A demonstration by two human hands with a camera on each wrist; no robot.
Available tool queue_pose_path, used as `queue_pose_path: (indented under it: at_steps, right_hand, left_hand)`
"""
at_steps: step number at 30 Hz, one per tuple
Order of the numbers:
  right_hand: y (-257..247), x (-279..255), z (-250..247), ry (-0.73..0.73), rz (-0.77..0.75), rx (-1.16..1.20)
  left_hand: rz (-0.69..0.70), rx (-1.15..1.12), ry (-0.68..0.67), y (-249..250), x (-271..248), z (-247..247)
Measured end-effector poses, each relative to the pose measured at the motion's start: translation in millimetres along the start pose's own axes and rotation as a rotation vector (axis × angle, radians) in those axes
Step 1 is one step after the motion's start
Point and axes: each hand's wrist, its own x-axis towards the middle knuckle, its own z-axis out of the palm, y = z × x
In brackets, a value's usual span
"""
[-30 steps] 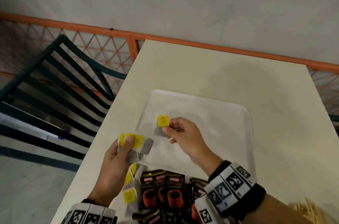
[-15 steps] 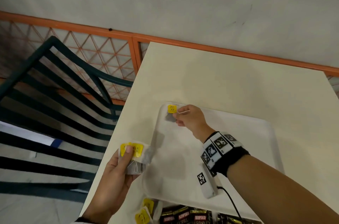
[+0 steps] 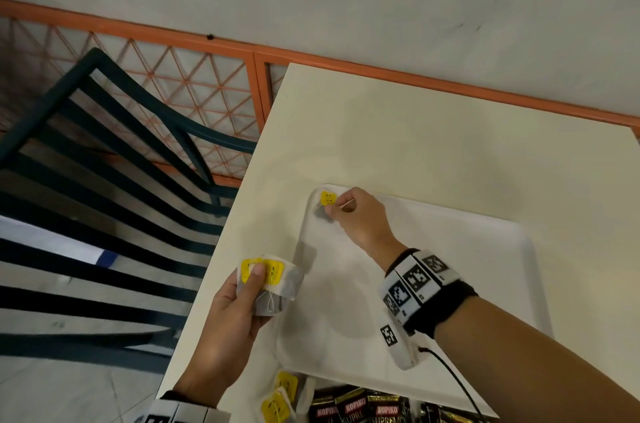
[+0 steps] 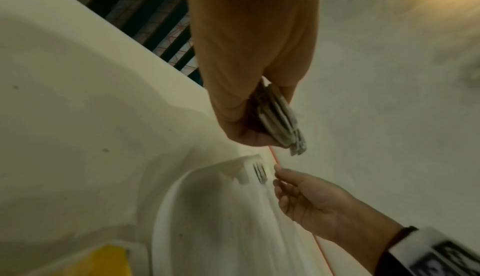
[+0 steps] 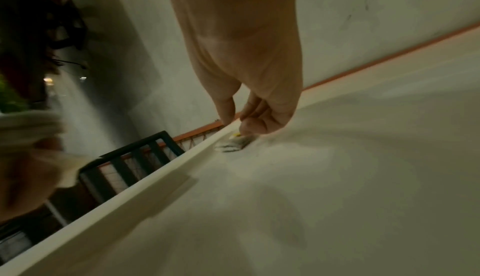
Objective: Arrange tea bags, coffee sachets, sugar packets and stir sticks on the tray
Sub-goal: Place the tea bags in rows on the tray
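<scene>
A white tray [image 3: 450, 267] lies on the cream table [image 3: 433, 145]. My right hand [image 3: 334, 209] is at the tray's far left corner and pinches a tea bag [image 3: 327, 198] with a yellow tag; the bag lies against the tray floor [image 5: 232, 144] beside the rim [image 5: 145, 180]. Left of the tray, my left hand [image 3: 258, 279] grips a stack of tea bags [image 3: 277, 275], thumb on the yellow tags. The left wrist view shows that stack [image 4: 280, 120] edge-on. More tea bags [image 3: 282, 391] and dark coffee sachets [image 3: 356, 407] lie at the near table edge.
A dark green slatted chair [image 3: 104, 163] stands left of the table. An orange mesh railing [image 3: 194, 38] runs along the wall behind. A black cable [image 3: 450, 370] trails from my right wrist over the tray's near part.
My right hand has carried the tea bag from the tray's near left area to its far left corner and lowered it. My left hand keeps its stack in place.
</scene>
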Motion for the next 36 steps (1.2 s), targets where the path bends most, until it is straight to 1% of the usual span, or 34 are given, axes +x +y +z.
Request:
queue_pose_path:
  at_steps: [1,3,5,6,7,9,12,15,18,20,21,23,25,30,36]
  right_hand:
    - [-3,-9,-1,-0.041,-0.045,-0.034]
    - [-10,-27,-6,-0.213,-0.101,-0.042]
    - [-17,-47,-11,-0.434,-0.077,0.026]
    - [-18,-54,-13,-0.508,-0.065,0.064]
    - [-18,-61,-14,-0.546,-0.065,0.095]
    - [-16,-69,-16,-0.552,-0.066,0.143]
    - [-13,-74,-18,-0.528,-0.040,0.184]
    - [-8,-73,-21,-0.503,0.000,0.248]
    - [-2,-68,-26,-0.481,0.076,0.420]
    - [1,-60,-30,-0.409,0.137,0.508]
    - [3,-54,-31,-0.344,0.160,0.490]
    - [8,-42,-33,-0.192,0.174,0.329]
    - [15,-29,-34,-0.077,0.168,0.174]
    - [19,-7,-30,0.034,0.167,0.034]
    - [20,1,-24,0.122,0.131,-0.021]
  left_hand:
    - [0.009,0.011,-0.001,1,1,3]
    - [0.034,0.036,-0.008,3,3,9]
    - [0.059,0.058,-0.022,5,4,16]
    - [0.074,0.074,-0.029,6,4,20]
    - [0.088,0.090,-0.035,6,4,23]
    - [0.108,0.111,-0.044,6,4,27]
    - [0.112,0.125,-0.047,6,4,32]
    - [0.078,0.102,-0.024,6,4,33]
    - [0.038,0.048,0.034,6,7,29]
    - [0.021,0.022,0.057,6,8,23]
    - [0.011,0.010,0.064,6,9,21]
    - [-0.014,-0.012,0.058,6,10,17]
    - [-0.028,-0.024,0.038,6,10,14]
    - [-0.029,-0.064,0.015,5,9,9]
    - [-0.026,-0.040,0.005,0,10,7]
